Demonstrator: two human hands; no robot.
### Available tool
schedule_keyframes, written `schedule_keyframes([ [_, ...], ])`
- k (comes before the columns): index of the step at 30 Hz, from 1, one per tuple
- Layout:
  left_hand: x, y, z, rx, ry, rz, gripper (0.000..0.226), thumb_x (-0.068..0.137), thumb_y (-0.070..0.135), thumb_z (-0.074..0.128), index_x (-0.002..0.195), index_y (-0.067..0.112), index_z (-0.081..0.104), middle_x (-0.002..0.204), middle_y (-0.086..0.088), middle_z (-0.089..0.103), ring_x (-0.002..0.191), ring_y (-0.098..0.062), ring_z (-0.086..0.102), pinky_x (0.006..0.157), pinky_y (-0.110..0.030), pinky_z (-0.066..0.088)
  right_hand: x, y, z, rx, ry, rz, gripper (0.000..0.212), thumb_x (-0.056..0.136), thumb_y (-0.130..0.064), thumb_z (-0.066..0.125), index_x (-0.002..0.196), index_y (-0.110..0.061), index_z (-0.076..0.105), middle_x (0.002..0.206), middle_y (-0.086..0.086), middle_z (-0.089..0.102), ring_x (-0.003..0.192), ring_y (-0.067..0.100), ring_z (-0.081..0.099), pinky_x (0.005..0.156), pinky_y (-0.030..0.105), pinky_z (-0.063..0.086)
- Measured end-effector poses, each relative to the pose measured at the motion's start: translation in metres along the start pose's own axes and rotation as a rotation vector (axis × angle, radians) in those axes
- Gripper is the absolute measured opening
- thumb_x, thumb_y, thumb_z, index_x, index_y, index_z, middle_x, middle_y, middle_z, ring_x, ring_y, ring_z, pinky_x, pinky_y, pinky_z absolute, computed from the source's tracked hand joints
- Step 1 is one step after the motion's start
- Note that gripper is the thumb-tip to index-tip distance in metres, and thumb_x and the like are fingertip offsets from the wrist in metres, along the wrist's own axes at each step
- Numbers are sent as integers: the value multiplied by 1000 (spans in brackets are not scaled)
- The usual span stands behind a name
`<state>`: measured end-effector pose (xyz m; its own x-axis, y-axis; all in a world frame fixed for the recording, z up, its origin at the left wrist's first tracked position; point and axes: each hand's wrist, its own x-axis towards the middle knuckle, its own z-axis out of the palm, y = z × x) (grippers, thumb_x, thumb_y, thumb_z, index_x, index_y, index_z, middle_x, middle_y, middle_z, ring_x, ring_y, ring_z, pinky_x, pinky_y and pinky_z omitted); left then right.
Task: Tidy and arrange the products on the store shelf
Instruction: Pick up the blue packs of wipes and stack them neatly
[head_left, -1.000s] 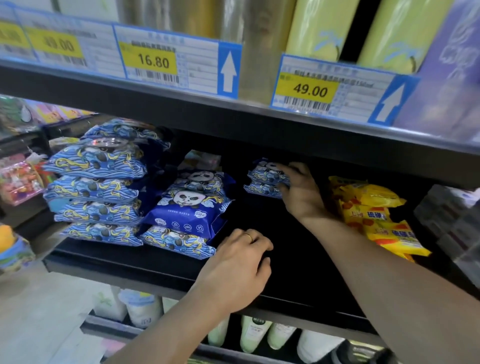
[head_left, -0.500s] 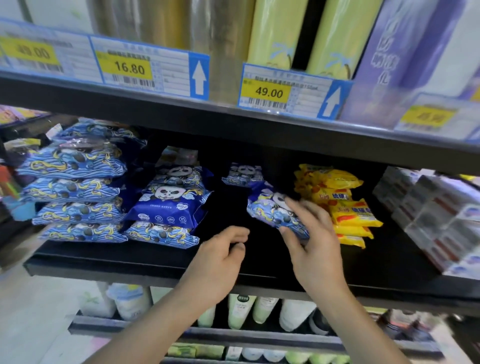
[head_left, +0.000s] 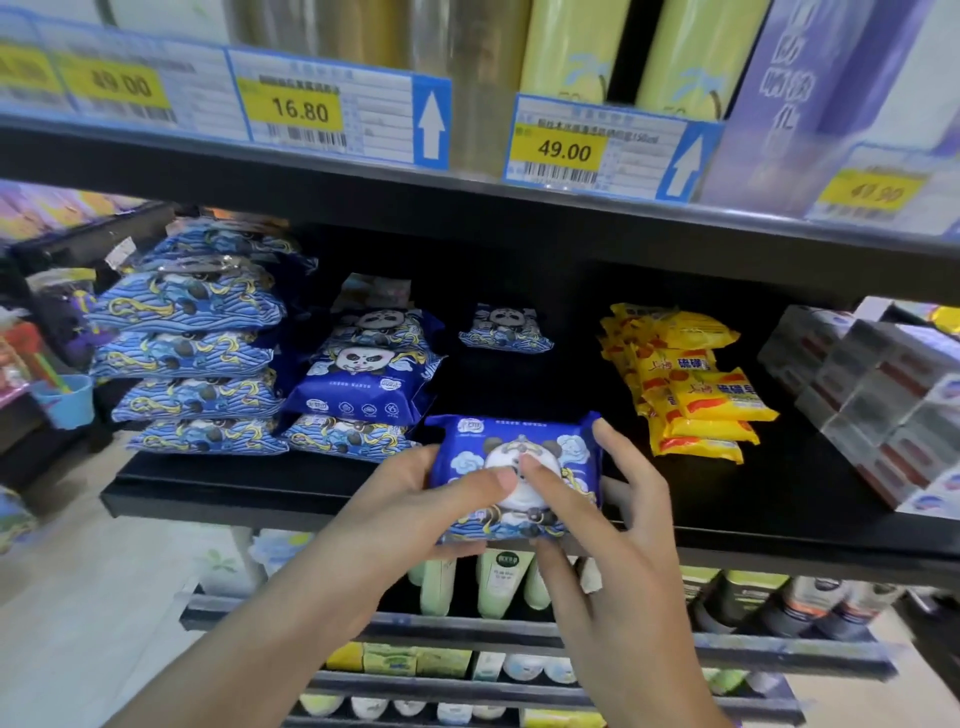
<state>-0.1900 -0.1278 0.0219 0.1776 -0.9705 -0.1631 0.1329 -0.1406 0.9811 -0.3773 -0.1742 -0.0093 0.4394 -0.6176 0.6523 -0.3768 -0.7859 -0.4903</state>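
1. While both hands work at the front lip of the black shelf (head_left: 779, 519), they hold one blue panda pack (head_left: 519, 467) between them, face up and just above the shelf edge.
2. The left hand (head_left: 415, 514) grips the pack's left end, thumb lying across the printed panda face and fingers curled underneath.
3. The right hand (head_left: 613, 530) holds the right end: its thumb presses on the top face beside the left thumb, one finger reaches up along the right edge, and the others are out of sight below.
4. The pack looks like a soft, film-wrapped bundle of wipes, so I judge it light, squashy and rather slick; it should bend if pinched at a corner, and is best taken by its two short ends, as it is held here.
5. Just behind and to the left, the middle stack (head_left: 363, 379) of similar packs leans unevenly, its darker blue pack tilted forward.
6. Farther left stands the tall stack (head_left: 192, 353) of wave-patterned packs, fairly level.
7. To the right, well apart from the hands, lie the yellow packets (head_left: 696, 395), heaped loosely, with grey boxes (head_left: 872, 395) beyond them.
8. At the back of the shelf a single small panda pack (head_left: 506, 330) sits alone, with bare shelf between it and the held pack.
9. Overhead, the price labels (head_left: 301, 111) hang on the upper shelf's front rail.
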Motion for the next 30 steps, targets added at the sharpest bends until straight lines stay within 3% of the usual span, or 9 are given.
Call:
schedule_keyframes([
  [5,-11,-4,-11,45,12,15,34,89,36,80,121,26,72,112,5,80,106,-13,76,90,-30,59,-4,-8,2,14,-32,40,93,83,0,81,148,-55,43,162,-11,22,137,10,45,96,17,51],
  [9,-15,-4,-21,25,19,59,40,81,37,80,119,25,73,110,7,80,103,-9,76,73,-10,55,-1,-14,-1,248,-29,189,101,84,5,71,154,-53,28,156,-19,30,132,11,51,85,19,56],
  [12,-17,-3,-29,46,26,102,45,79,34,85,121,26,70,112,6,80,104,-12,76,78,-15,57,8,-14,-8,461,-86,415,83,80,-16,60,145,-62,36,144,-32,44,118,9,62,83,29,57],
  [15,-20,-6,-35,82,62,174,51,75,29,92,120,25,68,114,6,79,106,-12,75,86,-25,58,26,-13,-17,698,-264,708,61,75,-54,71,133,-62,51,134,-22,62,103,16,73,77,36,58],
  [17,-21,-9,-38,93,89,244,49,70,26,91,114,32,70,113,8,79,105,-8,74,83,-19,57,35,-15,-20,805,-384,824,74,59,-82,76,127,-56,62,125,-14,71,91,21,75,66,35,58],
  [19,-22,-10,-39,118,83,325,45,70,24,89,109,41,72,114,7,78,105,-7,73,83,-14,55,41,-19,-18,864,-469,881,79,50,-89,76,118,-49,70,121,-8,73,82,24,73,59,35,56],
  [22,-24,-12,-41,178,68,422,49,72,29,88,116,41,70,115,4,75,105,-10,71,87,-16,54,43,-24,-11,947,-515,926,71,57,-84,78,112,-40,75,117,2,75,78,25,70,54,33,54],
  [25,-26,-16,-43,231,61,467,50,77,22,84,123,37,68,118,4,73,105,-13,70,86,-16,54,40,-23,-3,1077,-486,939,62,71,-63,81,119,-25,74,118,14,73,77,27,67,54,34,55],
  [30,-29,-27,-50,302,73,464,59,78,17,84,129,39,66,129,5,70,115,-17,68,93,-19,53,33,-21,3,1176,-389,930,38,76,-28,76,110,-14,78,114,25,73,83,33,73,67,34,63],
])
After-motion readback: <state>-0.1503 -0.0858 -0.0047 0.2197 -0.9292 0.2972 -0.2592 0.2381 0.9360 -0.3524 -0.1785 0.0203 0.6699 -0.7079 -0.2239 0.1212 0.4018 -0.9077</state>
